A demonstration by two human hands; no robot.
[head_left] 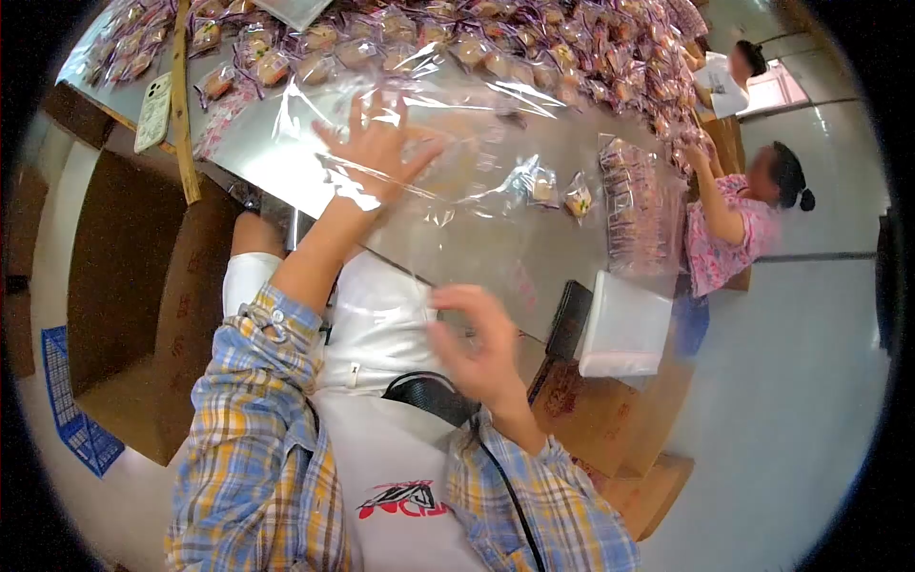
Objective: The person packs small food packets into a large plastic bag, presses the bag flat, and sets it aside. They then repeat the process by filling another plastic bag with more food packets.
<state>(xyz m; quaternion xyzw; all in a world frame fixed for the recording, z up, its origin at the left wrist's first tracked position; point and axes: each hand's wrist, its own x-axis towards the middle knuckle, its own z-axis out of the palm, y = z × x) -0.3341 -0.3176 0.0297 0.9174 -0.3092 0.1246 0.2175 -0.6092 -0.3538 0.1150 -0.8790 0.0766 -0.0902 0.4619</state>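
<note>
My left hand (375,148) is spread wide inside or under a large clear plastic bag (457,181), whose film shines over the fingers; which of the two I cannot tell. Near my lap, below the bag's lower edge, my right hand (481,338) is blurred, its thumb and fingers curved apart with nothing visible between them. Right of the bag lie two small wrapped pieces (579,198). Beyond them a clear bag packed with rows of wrapped pieces (634,205) rests on the metal table (496,248).
Many wrapped pieces (400,43) cover the table's far side. A phone (153,112) lies by a wooden strip (183,105) at left. Cardboard boxes (133,286) stand left. A plastic bag stack (624,324) and black object (570,319) lie right. Two people (734,224) are at right.
</note>
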